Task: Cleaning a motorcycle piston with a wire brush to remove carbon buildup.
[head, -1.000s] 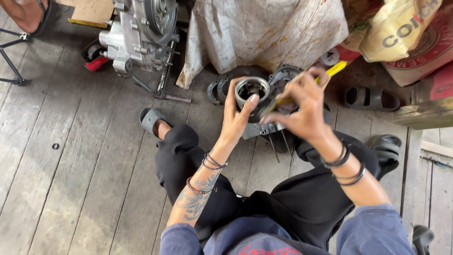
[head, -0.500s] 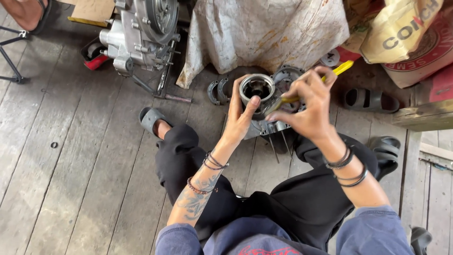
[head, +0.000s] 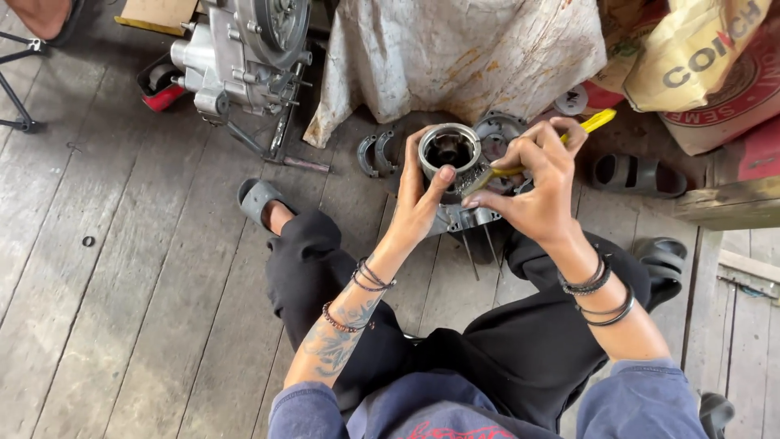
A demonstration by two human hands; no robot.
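Head camera, looking down: a seated person in dark trousers works over a weathered grey plank floor [head: 122,325]. The left hand [head: 422,203] is clasped around a short round metal cylinder [head: 449,150], dull silver with a dark hollow bore, held upright so its open mouth faces the camera and its axis runs roughly toward the lens. The thumb rests against the cylinder's near rim.

The right hand [head: 540,183] pinches a slim yellow-handled tool [head: 569,134] between fingers and thumb. The tool's long axis slants from upper right, where the yellow handle end pokes out past the fingers, down to lower left, where its tip meets the cylinder's right-hand edge. The cylinder sits just left of the right hand, between both hands and above the knees.

Beneath the hands lies a grey metal engine casing [head: 471,215] with thin studs sticking out toward the person. A larger silver engine block [head: 244,57] stands at upper left, beside a stained, crumpled white cloth [head: 463,49]. Grey rubber sandals [head: 256,199] sit on the boards; printed sacks [head: 699,57] fill the upper right.
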